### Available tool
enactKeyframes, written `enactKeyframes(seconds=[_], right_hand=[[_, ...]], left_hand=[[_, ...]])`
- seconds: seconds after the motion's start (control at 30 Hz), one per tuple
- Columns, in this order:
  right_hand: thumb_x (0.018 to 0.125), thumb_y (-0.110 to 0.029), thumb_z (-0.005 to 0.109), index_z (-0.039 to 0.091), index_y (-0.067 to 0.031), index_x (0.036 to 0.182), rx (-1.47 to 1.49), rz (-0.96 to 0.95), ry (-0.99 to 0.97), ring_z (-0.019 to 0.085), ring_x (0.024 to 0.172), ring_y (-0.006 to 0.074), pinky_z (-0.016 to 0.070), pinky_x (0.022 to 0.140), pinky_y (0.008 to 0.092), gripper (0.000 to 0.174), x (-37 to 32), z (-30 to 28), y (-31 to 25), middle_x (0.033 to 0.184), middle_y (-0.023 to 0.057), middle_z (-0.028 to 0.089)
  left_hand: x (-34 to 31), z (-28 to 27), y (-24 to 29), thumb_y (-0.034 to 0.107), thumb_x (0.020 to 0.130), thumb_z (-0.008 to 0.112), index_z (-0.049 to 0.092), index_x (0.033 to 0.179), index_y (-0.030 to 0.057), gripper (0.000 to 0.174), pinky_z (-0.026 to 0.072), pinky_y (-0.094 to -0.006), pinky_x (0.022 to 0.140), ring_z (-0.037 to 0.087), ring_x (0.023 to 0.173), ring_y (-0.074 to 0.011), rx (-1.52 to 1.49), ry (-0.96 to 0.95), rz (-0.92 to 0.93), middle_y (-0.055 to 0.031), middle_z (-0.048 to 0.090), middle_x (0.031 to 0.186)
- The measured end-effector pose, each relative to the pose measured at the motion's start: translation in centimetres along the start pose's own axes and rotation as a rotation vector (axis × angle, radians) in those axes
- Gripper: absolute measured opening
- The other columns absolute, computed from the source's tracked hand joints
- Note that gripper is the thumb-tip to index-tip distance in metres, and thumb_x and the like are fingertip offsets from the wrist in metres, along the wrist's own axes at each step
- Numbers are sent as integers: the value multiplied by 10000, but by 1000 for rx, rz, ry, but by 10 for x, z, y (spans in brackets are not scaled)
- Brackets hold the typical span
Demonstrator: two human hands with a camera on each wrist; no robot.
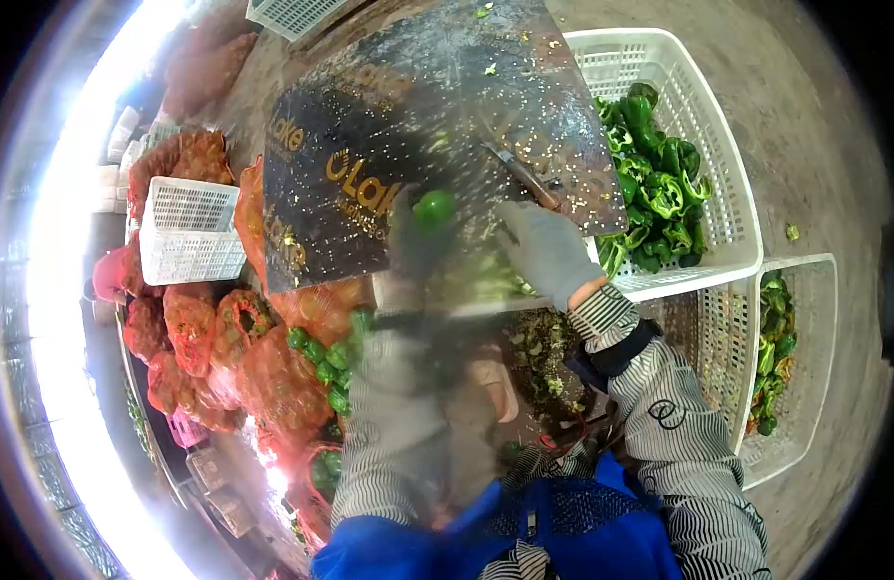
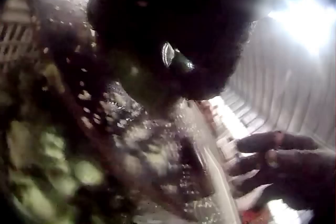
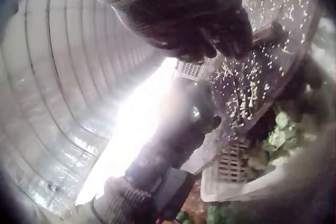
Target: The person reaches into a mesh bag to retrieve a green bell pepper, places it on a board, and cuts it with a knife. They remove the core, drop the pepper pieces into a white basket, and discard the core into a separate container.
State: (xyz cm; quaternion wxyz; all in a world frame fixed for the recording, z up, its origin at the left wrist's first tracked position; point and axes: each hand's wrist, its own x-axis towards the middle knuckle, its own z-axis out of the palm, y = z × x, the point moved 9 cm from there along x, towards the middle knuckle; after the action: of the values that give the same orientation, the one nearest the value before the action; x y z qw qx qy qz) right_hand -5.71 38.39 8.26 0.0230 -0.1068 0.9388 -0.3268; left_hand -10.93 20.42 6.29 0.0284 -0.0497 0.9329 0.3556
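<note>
Red mesh sacks [image 1: 263,377]: piled at far left in the head view, bulging, some with green or red produce inside.
White crates [image 1: 191,256]: perched among the sacks, with slotted sides.
Loose green peppers [image 1: 336,362]: clustered beside the sacks, partly hidden by the blurred left sleeve [image 1: 384,425].
Table [image 1: 370,126]: dark-topped, scattered with pale seeds and scraps; "Lake" printed in gold more than once, a leaf-like emblem beside one, smaller lettering below too blurred to read.
Left grip [image 1: 408,242]: gloved, blurred, closed around a whole green pepper [image 1: 434,208] over the near edge of the table; held pepper also seen in the right wrist view.
Knife [image 1: 524,179]: lying on the table, brown handle towards the right grip [image 1: 544,246].
Right grip: gloved, fingers loosely spread, holding nothing, near the knife handle.
Right sleeve [image 1: 669,411]: striped, marked with linked rings, dark band at the wrist.
White basket [image 1: 727,184]: right of the table, near side partly covered by the table corner, opened green peppers [image 1: 664,193] heaped inside.
Second white basket [image 1: 805,387]: far right, holding more green pieces with some orange-red.
</note>
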Motion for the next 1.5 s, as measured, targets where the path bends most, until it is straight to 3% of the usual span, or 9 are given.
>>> enactKeyframes(seconds=[0.13,0.23,0.37,0.57,0.97,1.03,1.2,1.27,1.5], right_hand=[[958,-267,555,590,7,1178,544,-281,22,618,810,124,507,684,260,353,-1,0,-15,999,90,667],[896,-173,616,592,41,1191,1045,-89,-296,609,1035,284,510,884,356,366,-3,-10,-44,1170,189,594],[879,-130,650,596,61,1162,1278,78,-397,616,971,195,530,810,311,346,-8,0,-49,1070,156,624],[821,-89,655,609,42,1141,1139,-1,-220,634,835,192,517,742,298,349,-9,18,-64,1008,166,642],[760,-114,673,574,46,1150,747,-73,-269,627,975,372,478,873,412,433,-14,35,-80,1011,235,646],[764,-125,681,570,48,1153,760,-31,-293,625,983,373,475,880,417,440,-14,37,-79,1007,236,642],[781,-151,700,544,44,1202,565,-137,61,616,1021,379,466,920,404,490,-18,26,-82,1064,260,634],[782,-138,699,543,49,1208,684,-76,-4,601,1057,377,459,937,397,490,-15,26,-80,1110,256,624],[809,-60,649,560,23,1229,1148,157,-174,612,1018,254,476,884,345,438,-24,31,-64,1179,186,611]], left_hand=[[-67,-28,41,23,755,700,364,1404,53,731,410,-369,1048,459,1260,-259,-650,-12,437,-134,431,1393],[-108,-49,89,0,739,697,318,1450,70,808,385,-376,1071,416,1311,-261,-399,68,566,-131,362,1465],[-109,-45,77,46,779,694,205,1515,84,885,384,-381,1071,408,1316,-258,-344,82,550,-125,316,1505],[-100,-19,34,323,932,611,188,1523,103,759,442,-371,1004,462,1247,-241,-1448,-213,-9,-133,369,1462],[-90,-11,-3,211,886,640,450,1378,46,552,485,-307,905,579,1035,-188,-995,-303,10,-104,580,1226],[-86,-23,-2,182,940,574,533,1281,46,369,493,-290,876,587,995,-162,-318,-46,265,-85,606,1162],[-82,-23,-31,167,966,551,552,1224,42,286,503,-286,865,595,985,-158,-660,201,186,-81,613,1142],[-83,-22,-16,177,962,569,531,1244,35,318,501,-316,912,597,1037,-198,-1201,103,-20,-118,608,1176],[-83,-31,21,161,928,626,520,1283,68,381,508,-311,949,594,1105,-224,-1221,-31,239,-133,603,1192]])
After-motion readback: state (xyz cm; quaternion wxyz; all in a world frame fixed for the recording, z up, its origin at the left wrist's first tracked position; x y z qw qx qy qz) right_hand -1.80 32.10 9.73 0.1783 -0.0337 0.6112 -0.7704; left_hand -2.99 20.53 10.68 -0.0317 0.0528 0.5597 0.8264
